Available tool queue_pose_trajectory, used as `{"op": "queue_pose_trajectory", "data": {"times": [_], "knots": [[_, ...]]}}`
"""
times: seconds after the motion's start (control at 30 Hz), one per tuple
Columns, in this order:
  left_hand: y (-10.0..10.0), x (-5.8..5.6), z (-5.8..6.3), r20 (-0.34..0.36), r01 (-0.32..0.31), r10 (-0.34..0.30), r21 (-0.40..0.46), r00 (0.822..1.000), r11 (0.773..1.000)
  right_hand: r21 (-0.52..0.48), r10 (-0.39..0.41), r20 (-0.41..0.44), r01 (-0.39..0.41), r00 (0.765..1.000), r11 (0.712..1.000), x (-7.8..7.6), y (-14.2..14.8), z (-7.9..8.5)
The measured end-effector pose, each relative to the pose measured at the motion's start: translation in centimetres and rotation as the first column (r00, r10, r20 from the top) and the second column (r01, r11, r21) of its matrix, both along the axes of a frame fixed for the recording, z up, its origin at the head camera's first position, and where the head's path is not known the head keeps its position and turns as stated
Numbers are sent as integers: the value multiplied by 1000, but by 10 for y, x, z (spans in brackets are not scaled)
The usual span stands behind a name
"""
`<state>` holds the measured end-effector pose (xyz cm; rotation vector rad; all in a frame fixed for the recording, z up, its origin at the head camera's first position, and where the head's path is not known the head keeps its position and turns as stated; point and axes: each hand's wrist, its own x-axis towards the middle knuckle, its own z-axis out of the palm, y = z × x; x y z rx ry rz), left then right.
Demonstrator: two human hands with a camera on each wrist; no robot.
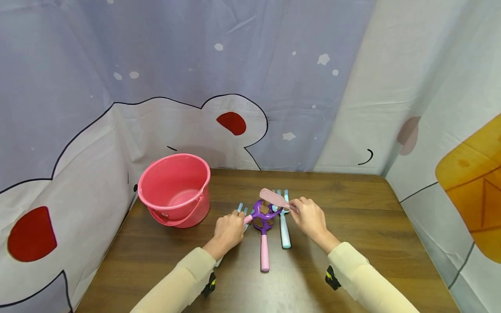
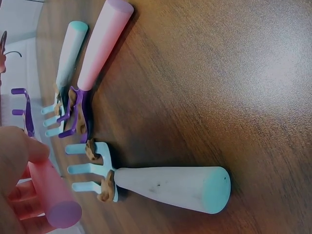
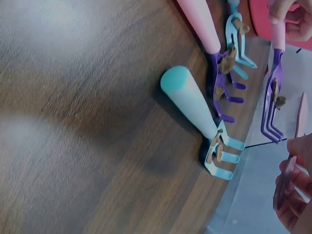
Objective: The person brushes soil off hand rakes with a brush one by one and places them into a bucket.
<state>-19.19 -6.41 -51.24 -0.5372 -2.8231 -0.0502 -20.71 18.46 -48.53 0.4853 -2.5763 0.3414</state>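
Observation:
My left hand (image 1: 229, 230) grips the pink handle of a purple toy garden rake (image 3: 276, 68), held up off the table with brown clumps on its head. My right hand (image 1: 311, 218) holds a pink paddle-shaped tool (image 1: 274, 198) with a flat, rounded end, just above the raised purple rake's tines in the head view. A second purple rake (image 2: 105, 46) with a pink handle lies on the table. One light blue rake (image 3: 190, 100) lies to its right; another light blue rake (image 2: 161, 183) is partly hidden behind my left hand in the head view. Brown clumps cling to all the rake heads.
A pink bucket (image 1: 199, 213) stands at the left, its handle folded down over the front. The brown wooden table (image 1: 352, 204) backs onto a patterned curtain (image 1: 188, 52), which also hangs along both sides.

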Motion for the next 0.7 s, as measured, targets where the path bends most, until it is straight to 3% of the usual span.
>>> {"op": "queue_pose_trajectory", "data": {"times": [0.3,0.5,0.7], "knots": [[-3,-1,0,-46,13,-12,20,999,1000,28,130,22,-130,991,991,4,-17,0],[-2,-2,2,-86,32,-29,35,996,999,42,141,26,-142,990,989,5,-20,-2],[-3,-5,7,-72,15,-15,11,997,1000,35,125,18,-126,992,991,3,-18,-4]]}}
